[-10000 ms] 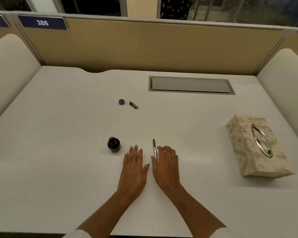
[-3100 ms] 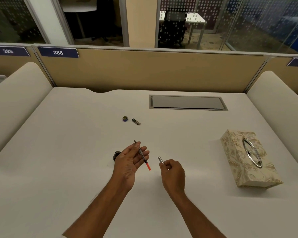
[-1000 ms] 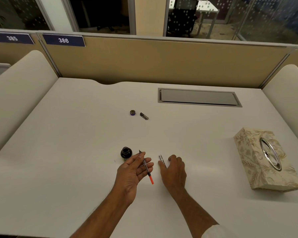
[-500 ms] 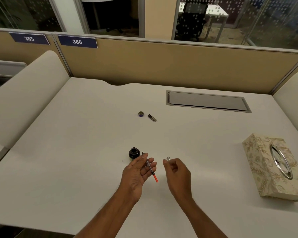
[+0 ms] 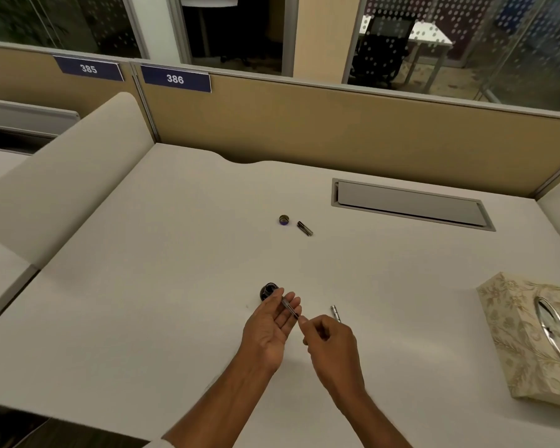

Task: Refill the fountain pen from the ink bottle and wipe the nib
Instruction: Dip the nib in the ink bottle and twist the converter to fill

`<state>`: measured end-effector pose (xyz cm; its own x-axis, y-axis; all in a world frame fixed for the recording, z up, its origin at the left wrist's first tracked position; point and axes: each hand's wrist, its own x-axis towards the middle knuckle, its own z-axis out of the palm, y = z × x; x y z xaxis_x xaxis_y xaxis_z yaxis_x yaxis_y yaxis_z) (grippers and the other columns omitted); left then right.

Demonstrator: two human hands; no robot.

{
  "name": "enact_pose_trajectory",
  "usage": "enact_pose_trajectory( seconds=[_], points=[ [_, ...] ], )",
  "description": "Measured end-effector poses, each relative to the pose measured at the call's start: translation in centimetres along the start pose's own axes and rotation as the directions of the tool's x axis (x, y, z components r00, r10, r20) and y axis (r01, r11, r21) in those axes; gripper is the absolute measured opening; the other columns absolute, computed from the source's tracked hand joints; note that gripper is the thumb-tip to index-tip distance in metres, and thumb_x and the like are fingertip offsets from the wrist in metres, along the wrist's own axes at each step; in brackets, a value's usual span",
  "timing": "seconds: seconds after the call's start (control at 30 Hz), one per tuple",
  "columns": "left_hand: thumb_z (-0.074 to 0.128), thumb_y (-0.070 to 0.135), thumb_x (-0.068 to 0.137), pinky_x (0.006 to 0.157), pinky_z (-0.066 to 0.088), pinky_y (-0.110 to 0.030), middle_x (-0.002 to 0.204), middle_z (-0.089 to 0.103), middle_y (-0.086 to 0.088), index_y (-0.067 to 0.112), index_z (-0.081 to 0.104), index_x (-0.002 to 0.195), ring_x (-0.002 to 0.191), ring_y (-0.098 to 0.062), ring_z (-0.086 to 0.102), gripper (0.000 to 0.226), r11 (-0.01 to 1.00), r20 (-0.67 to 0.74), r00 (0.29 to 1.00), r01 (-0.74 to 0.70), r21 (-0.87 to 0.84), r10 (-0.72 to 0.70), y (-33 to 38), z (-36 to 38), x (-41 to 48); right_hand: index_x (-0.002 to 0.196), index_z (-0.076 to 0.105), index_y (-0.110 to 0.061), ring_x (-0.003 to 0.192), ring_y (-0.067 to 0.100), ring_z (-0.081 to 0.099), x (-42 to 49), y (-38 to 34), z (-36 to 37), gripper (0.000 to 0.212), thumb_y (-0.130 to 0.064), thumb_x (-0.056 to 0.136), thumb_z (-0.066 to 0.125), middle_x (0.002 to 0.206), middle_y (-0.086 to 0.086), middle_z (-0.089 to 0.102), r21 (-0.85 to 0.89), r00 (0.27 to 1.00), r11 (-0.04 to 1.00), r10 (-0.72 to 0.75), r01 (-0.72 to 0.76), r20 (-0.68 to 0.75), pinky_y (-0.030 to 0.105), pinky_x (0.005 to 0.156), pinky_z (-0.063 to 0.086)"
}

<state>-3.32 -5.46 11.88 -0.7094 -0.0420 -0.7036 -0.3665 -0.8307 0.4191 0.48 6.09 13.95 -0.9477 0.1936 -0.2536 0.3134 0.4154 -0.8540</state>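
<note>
Pen (image 5: pixel 290 309) lies across left hand (image 5: pixel 269 331) fingers, pinned by the thumb, front end just beside bottle (image 5: pixel 266 291), near the desk's front edge. Right hand (image 5: pixel 332 347) pinches its rear end. I judge it light, slim, slippery, with a fragile nib: hold mid-body.

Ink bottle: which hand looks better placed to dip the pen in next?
Left. The left hand holds the pen section, its tip beside the open ink bottle; the right hand only pinches the rear end, farther off.
</note>
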Motion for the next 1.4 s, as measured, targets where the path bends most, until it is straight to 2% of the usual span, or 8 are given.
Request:
enact_pose_trajectory(
  seconds=[0.33,0.43,0.53,0.7,0.93,1.07,1.2,1.4],
  points=[
    [0.068,0.011,0.094,0.065,0.065,-0.032,0.103,0.077,-0.019,-0.005,0.065,0.121,0.08,-0.024,0.08,0.032,0.992,0.062,0.994,0.09,-0.089,-0.085,0.1,-0.5,1.1,0.068,0.061,-0.024,0.058,0.01,0.061,0.3,-1.4,0.9,0.027,-0.029,0.094,0.062,0.058,-0.007,0.064,-0.202,0.989,0.975,-0.115,0.093,-0.096,0.029,0.059,0.053],
    [0.068,0.011,0.094,0.081,0.064,-0.036,0.105,0.078,-0.019,-0.006,0.063,0.126,0.086,-0.025,0.079,0.037,0.991,0.089,0.991,0.11,-0.078,-0.103,0.1,-0.8,1.4,0.069,0.059,-0.025,0.059,0.009,0.061,0.4,-1.9,1.0,0.028,-0.034,0.095,0.06,0.06,-0.007,0.063,-0.286,0.983,0.95,-0.159,0.127,-0.09,0.027,0.059,0.05],
    [0.068,0.011,0.094,0.108,0.05,-0.05,0.109,0.077,-0.019,-0.006,0.063,0.129,0.09,-0.026,0.079,0.039,0.988,0.115,0.986,0.128,-0.089,-0.118,-0.1,-1.2,2.0,0.074,0.06,-0.026,0.064,0.008,0.062,0.7,-2.1,1.2,0.023,-0.035,0.095,0.06,0.065,-0.009,0.064,-0.352,0.978,0.923,-0.192,0.152,-0.082,0.026,0.061,0.051],
    [0.067,0.01,0.094,0.115,0.042,-0.052,0.104,0.078,-0.02,-0.008,0.061,0.13,0.089,-0.027,0.079,0.041,0.981,0.128,0.982,0.156,-0.115,-0.141,0.0,-1.4,2.3,0.081,0.061,-0.03,0.068,0.004,0.061,0.9,-2.2,1.5,0.014,-0.033,0.095,0.06,0.072,-0.013,0.064,-0.38,0.961,0.902,-0.261,0.207,-0.097,0.024,0.062,0.049],
    [0.064,0.014,0.096,0.104,0.054,-0.049,0.122,0.071,-0.023,-0.007,0.06,0.133,0.119,-0.035,0.067,0.042,0.971,0.155,0.972,0.197,-0.133,-0.176,0.7,-0.8,2.2,0.091,0.065,-0.027,0.072,0.007,0.062,1.5,-2.4,2.2,0.006,-0.027,0.096,0.062,0.078,-0.015,0.064,-0.327,0.927,0.896,-0.354,0.299,-0.122,0.031,0.064,0.055],
    [0.06,0.013,0.1,0.073,0.066,-0.043,0.106,0.077,-0.02,-0.005,0.063,0.124,0.091,-0.03,0.078,0.03,0.962,0.167,0.969,0.209,-0.176,-0.181,0.8,-0.6,2.1,0.093,0.066,-0.024,0.075,0.007,0.062,2.1,-2.4,2.4,0.006,-0.025,0.097,0.061,0.082,-0.014,0.065,-0.333,0.91,0.878,-0.399,0.344,-0.113,0.032,0.066,0.056],
    [0.058,0.011,0.1,0.07,0.066,-0.04,0.101,0.078,-0.02,-0.004,0.065,0.116,0.085,-0.029,0.079,0.023,0.947,0.182,0.963,0.237,-0.217,-0.199,0.9,-0.6,2.3,0.097,0.068,-0.026,0.082,0.006,0.061,2.4,-2.3,2.7,0.006,-0.023,0.096,0.063,0.087,-0.015,0.065,-0.321,0.896,0.867,-0.432,0.381,-0.104,0.027,0.07,0.055],
    [0.055,0.01,0.102,0.064,0.065,-0.038,0.108,0.077,-0.023,-0.007,0.064,0.117,0.096,-0.031,0.076,0.024,0.919,0.203,0.955,0.27,-0.286,-0.217,1.0,-0.2,2.4,0.085,0.064,-0.026,0.074,0.007,0.061,3.0,-1.9,2.8,0.015,-0.035,0.097,0.06,0.078,-0.012,0.065,-0.384,0.91,0.869,-0.389,0.311,-0.144,0.034,0.066,0.056]
  ],
)
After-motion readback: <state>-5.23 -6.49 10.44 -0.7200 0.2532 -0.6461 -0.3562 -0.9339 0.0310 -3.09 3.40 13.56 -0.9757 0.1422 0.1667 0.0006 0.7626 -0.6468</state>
